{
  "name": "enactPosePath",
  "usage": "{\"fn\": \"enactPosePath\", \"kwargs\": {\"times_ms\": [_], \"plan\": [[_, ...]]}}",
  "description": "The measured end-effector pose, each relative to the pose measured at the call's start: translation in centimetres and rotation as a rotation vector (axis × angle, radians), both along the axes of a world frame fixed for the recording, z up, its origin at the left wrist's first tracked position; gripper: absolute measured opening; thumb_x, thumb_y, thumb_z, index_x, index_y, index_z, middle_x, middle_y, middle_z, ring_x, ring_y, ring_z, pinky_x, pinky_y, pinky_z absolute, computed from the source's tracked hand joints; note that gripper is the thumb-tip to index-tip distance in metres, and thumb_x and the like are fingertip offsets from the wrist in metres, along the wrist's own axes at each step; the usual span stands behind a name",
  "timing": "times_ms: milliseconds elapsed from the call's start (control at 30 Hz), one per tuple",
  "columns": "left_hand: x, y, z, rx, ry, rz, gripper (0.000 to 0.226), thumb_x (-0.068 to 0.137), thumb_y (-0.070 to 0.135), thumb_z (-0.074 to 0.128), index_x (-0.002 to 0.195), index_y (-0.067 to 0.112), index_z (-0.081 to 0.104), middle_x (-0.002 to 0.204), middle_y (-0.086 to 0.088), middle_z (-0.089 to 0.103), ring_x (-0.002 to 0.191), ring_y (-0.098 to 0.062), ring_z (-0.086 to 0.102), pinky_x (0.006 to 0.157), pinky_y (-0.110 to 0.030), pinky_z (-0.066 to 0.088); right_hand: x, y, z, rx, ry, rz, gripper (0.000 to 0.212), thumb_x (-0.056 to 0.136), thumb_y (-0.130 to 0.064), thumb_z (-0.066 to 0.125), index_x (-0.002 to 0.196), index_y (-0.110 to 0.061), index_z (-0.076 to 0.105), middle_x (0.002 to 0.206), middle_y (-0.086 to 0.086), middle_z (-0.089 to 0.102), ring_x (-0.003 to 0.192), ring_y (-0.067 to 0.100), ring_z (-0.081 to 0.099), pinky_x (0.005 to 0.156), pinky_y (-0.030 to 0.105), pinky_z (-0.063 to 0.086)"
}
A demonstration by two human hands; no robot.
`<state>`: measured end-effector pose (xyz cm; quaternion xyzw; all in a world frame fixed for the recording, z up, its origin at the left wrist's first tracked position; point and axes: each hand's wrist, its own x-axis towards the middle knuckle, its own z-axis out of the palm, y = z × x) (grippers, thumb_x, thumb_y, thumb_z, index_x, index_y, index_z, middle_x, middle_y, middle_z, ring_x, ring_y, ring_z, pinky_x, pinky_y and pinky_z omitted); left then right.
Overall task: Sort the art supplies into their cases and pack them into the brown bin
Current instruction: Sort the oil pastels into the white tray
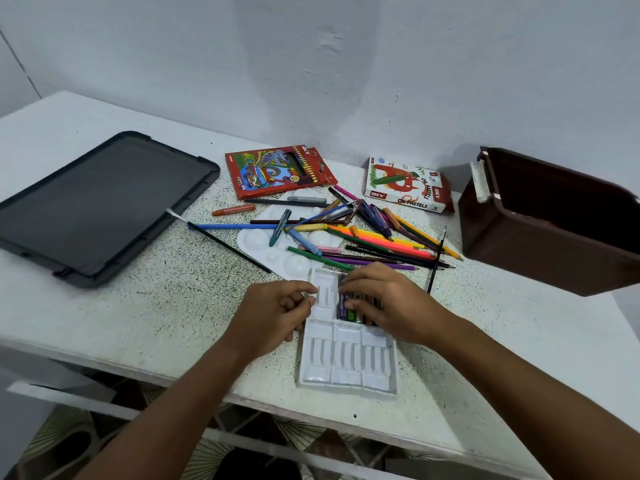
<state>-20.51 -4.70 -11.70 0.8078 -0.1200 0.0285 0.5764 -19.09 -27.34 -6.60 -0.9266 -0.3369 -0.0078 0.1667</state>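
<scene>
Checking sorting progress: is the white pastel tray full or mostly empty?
Mostly empty: the white pastel tray shows bare slots in its near half; only a few pastels lie at the far end.
</scene>
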Motion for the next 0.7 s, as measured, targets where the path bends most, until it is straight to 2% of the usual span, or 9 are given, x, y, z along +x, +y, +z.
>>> {"fn": "enactPosePath", "kwargs": {"times_ms": [100, 267, 533, 600, 700], "plan": [[-0.1, 0.0, 0.0, 0.001, -0.005, 0.000, 0.015, 0.083, 0.006, 0.071, 0.091, 0.017, 0.074, 0.058, 0.000, 0.065, 0.037, -0.019, 0.057, 0.039, -0.023, 0.046, -0.2, 0.1, -0.3, -0.007, -0.004, -0.015, 0.028, 0.091, -0.024, 0.063, 0.116, -0.012, 0.068, 0.118, 0.001, 0.063, 0.112, 0.017, 0.054, 0.094, 0.024, 0.040], [-0.1, 0.0, 0.1, 0.014, -0.009, 0.002, 0.016, 0.083, 0.006, 0.071, 0.091, 0.019, 0.074, 0.058, 0.002, 0.065, 0.036, -0.018, 0.056, 0.038, -0.023, 0.046, -0.4, 0.4, -0.2, -0.029, -0.023, -0.026, 0.025, 0.088, -0.021, 0.065, 0.110, -0.010, 0.071, 0.113, 0.003, 0.067, 0.107, 0.019, 0.057, 0.089, 0.022, 0.038], [-0.1, 0.0, 0.2, 0.051, -0.048, -0.005, 0.014, 0.083, 0.007, 0.071, 0.092, 0.017, 0.074, 0.056, 0.004, 0.064, 0.033, -0.013, 0.054, 0.039, -0.020, 0.045, -0.3, 0.4, 0.3, -0.050, 0.016, -0.002, 0.023, 0.090, -0.021, 0.063, 0.108, -0.010, 0.072, 0.111, 0.003, 0.067, 0.105, 0.019, 0.057, 0.089, 0.026, 0.043], [-0.1, 0.0, 0.2, 0.033, -0.046, -0.003, 0.014, 0.083, 0.006, 0.071, 0.092, 0.016, 0.074, 0.057, 0.003, 0.065, 0.033, -0.014, 0.054, 0.038, -0.021, 0.046, 0.3, 0.3, 0.9, 0.011, 0.073, -0.079, 0.021, 0.093, -0.021, 0.061, 0.110, -0.014, 0.071, 0.112, 0.000, 0.066, 0.105, 0.013, 0.056, 0.091, 0.027, 0.045], [-0.2, 0.0, 0.2, 0.005, -0.016, 0.006, 0.015, 0.083, 0.005, 0.071, 0.091, 0.018, 0.074, 0.057, 0.000, 0.065, 0.036, -0.020, 0.056, 0.038, -0.025, 0.047, 3.3, -0.1, 2.1, 0.178, 0.060, -0.428, 0.025, 0.096, -0.017, 0.057, 0.119, -0.015, 0.065, 0.118, 0.002, 0.063, 0.099, 0.009, 0.054, 0.092, 0.026, 0.045]]}}
